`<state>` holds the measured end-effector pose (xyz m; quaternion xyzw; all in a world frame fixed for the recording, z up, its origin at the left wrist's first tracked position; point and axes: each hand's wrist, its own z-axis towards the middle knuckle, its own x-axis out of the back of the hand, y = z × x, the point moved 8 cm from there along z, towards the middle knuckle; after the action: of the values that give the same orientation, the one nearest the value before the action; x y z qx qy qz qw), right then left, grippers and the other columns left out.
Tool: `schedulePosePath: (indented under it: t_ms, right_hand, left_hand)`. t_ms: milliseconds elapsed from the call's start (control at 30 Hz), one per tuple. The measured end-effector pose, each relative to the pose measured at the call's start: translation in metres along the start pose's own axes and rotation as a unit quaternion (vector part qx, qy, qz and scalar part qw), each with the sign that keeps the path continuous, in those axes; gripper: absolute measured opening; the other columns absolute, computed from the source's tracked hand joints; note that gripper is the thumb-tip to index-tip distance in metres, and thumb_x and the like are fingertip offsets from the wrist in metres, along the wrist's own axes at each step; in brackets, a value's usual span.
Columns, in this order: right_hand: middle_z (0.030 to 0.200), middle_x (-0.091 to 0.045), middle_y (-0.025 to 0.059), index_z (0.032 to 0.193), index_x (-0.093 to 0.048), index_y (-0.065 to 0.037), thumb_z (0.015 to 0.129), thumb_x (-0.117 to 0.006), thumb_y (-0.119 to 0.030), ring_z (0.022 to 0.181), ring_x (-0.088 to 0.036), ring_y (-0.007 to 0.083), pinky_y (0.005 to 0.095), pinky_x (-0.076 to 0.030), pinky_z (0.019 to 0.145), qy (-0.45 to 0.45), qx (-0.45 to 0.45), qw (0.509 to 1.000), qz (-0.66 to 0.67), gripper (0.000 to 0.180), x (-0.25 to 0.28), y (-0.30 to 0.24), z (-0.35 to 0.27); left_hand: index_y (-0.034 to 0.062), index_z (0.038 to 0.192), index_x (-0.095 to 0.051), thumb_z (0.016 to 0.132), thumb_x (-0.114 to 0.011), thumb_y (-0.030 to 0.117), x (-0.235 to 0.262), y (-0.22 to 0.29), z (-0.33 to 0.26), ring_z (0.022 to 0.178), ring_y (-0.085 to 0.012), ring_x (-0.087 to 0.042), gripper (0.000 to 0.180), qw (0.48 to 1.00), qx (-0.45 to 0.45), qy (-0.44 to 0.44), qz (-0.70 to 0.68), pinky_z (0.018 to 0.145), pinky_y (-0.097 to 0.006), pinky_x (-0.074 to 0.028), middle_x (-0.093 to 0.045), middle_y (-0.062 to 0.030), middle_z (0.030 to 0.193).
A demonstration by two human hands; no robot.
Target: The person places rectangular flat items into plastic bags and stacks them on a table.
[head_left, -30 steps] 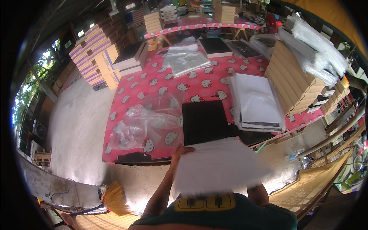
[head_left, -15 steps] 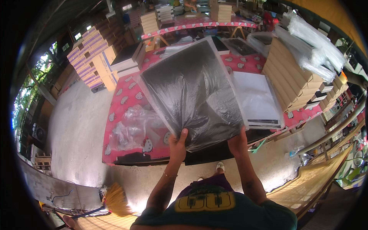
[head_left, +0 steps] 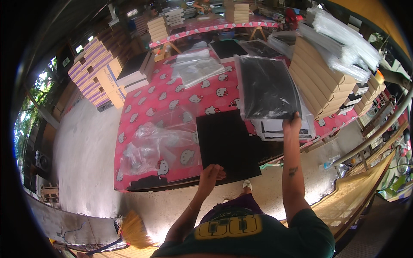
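Observation:
My right hand (head_left: pixel 292 124) grips the near edge of a black panel in a clear plastic sleeve (head_left: pixel 270 86). That panel lies over a stack of white sheets in plastic (head_left: pixel 279 134) at the table's right. My left hand (head_left: pixel 211 174) has its fingers curled, with nothing visible in them. It is at the near left edge of a bare black board (head_left: pixel 226 142); whether it touches the board I cannot tell. Left of the board, crumpled clear plastic bags (head_left: pixel 150 139) lie on the pink patterned tablecloth (head_left: pixel 172 104).
Flat plastic sleeves (head_left: pixel 198 69) and a black-topped stack (head_left: pixel 228 49) lie farther back. Tall cardboard stacks (head_left: pixel 322 77) with plastic rolls (head_left: pixel 344 38) stand right. Boxes (head_left: pixel 97 71) rise at left, and a broom (head_left: pixel 134 228) is low left. Another person (head_left: pixel 202 6) is at a far table.
The sleeved black panel has gone from between both hands to the right, onto the white stack. My left hand has let go of it, and the bare black board now shows.

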<state>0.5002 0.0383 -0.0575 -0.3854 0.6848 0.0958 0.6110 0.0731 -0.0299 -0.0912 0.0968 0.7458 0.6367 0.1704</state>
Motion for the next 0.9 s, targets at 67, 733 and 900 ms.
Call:
schedulePosePath:
  t_ms: [67,733,900]
  right_hand:
    - [0.118,-0.059,0.0139,0.117,-0.054,0.0,0.099,-0.032,-0.011,0.109,-0.057,0.0288,0.0464,-0.045,0.098,0.025,0.032,0.999,0.019,0.031,0.001,-0.028,0.051]
    - [0.116,-0.055,0.0084,0.126,-0.048,-0.007,0.086,-0.06,-0.03,0.109,-0.051,0.0209,0.0412,-0.039,0.087,0.184,0.22,0.895,-0.342,0.048,0.094,-0.116,-0.015]
    - [0.089,-0.061,-0.0009,0.104,-0.058,-0.011,0.083,-0.066,-0.019,0.083,-0.059,0.0101,0.0291,-0.049,0.069,-0.074,0.018,0.942,-0.326,0.024,0.063,-0.019,-0.09]
  left_hand:
    - [-0.0035,0.098,-0.057,0.099,-0.048,0.027,0.019,0.0,0.005,0.073,-0.0179,-0.066,0.032,1.0,0.006,0.024,0.003,0.07,-0.029,-0.055,-0.065,-0.0106,0.08]
    - [0.0123,0.124,-0.056,0.084,-0.055,0.012,0.229,0.02,-0.026,0.118,-0.0407,-0.045,0.04,0.652,0.003,0.328,0.684,0.099,-0.058,-0.031,-0.05,-0.0211,0.127]
    - [0.0066,0.105,-0.063,0.088,-0.052,0.013,0.224,0.064,-0.012,0.088,-0.0324,-0.062,0.021,0.668,-0.049,0.414,0.617,0.085,-0.044,-0.044,-0.064,-0.014,0.096]
